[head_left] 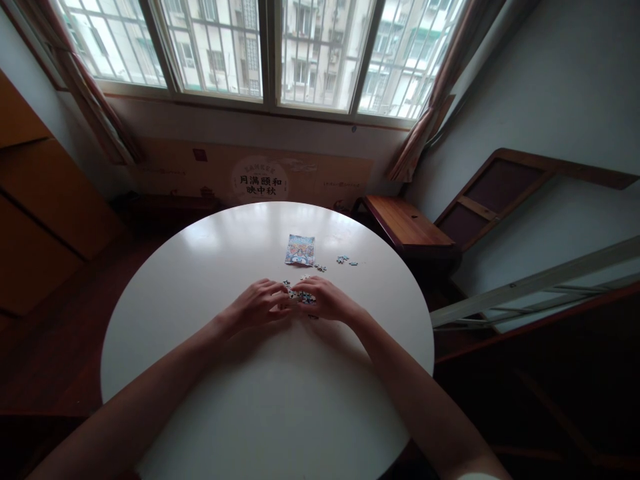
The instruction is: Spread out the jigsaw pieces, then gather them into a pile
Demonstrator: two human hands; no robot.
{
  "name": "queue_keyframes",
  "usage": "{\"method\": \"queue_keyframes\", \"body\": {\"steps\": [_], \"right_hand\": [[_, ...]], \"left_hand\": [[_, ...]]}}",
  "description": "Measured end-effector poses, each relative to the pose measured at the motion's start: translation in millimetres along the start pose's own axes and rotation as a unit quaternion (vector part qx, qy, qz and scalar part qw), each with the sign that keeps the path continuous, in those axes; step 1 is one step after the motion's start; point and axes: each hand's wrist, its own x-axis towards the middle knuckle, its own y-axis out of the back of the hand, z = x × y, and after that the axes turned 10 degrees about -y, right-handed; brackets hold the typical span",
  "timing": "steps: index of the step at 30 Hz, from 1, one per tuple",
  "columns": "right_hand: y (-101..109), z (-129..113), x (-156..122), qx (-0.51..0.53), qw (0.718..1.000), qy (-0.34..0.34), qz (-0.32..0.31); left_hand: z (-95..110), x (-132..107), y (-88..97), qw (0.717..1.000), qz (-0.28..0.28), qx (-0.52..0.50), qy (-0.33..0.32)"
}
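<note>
A small heap of jigsaw puzzle pieces (307, 298) lies on the white round table (270, 413), between my two hands. My left hand (260, 299) curves around the heap's left side, its thumb and fingers apart. From the right, my right hand (327, 299) arches over the pieces, with a gap between thumb and fingers where some pieces show. The fingertips of both hands nearly meet, and part of the heap is hidden beneath them. Just beyond lies a colourful printed picture sheet or packet (300, 250). More loose puzzle pieces (343, 259) are scattered to its right.
A wooden bench or stool (407, 223) stands past the table's far right edge. Behind the table, a printed cardboard panel (320, 175) leans below a barred window (320, 53). An orange-brown cabinet (40, 220) is at the left, and a wooden framed piece (493, 197) rests against the right wall.
</note>
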Motion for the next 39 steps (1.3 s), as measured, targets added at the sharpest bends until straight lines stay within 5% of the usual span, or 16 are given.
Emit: {"method": "queue_keyframes", "body": {"steps": [13,23,31,39], "right_hand": [[-6.5,6.7,0.9,0.031,0.998,-0.03,0.046],[-15.0,7.9,5.1,0.053,0.994,-0.016,0.092],[-8.7,11.8,4.2,0.05,0.981,-0.089,0.163],[-16.7,14.5,7.8,0.17,0.959,-0.128,0.186]], "left_hand": [[-4.1,-2.8,-3.0,0.996,-0.012,-0.037,0.08],[-6.6,-6.0,-7.9,0.993,0.038,-0.033,0.106],[-7.7,-7.5,-8.6,0.983,0.056,-0.033,0.174],[-9.1,-9.1,-16.0,0.988,0.072,-0.055,0.128]]}}
